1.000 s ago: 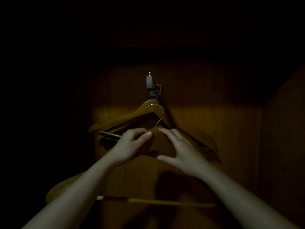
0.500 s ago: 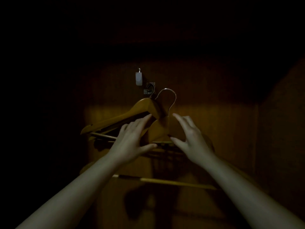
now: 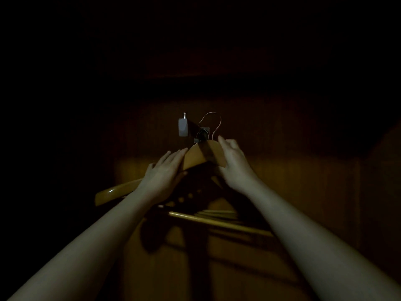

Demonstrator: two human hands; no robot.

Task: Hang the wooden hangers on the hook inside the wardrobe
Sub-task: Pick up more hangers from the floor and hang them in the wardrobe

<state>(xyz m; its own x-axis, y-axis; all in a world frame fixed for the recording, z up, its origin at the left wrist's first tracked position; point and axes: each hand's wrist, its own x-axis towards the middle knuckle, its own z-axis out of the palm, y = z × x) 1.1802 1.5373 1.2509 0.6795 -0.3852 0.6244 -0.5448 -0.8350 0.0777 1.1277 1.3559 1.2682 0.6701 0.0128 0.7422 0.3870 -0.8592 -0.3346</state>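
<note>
Between left hand [image 3: 162,172] and right hand [image 3: 234,164], the wooden hanger [image 3: 199,155] is gripped.

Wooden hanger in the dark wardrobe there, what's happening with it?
A person holds a light brown wooden hanger near its peak, the left hand on its left shoulder, the right hand gripping the right side. Its thin wire hook is raised beside the small metal wall hook on the wardrobe's back panel; whether it has caught there is too dim to tell. A wooden crossbar shows below the hands.
</note>
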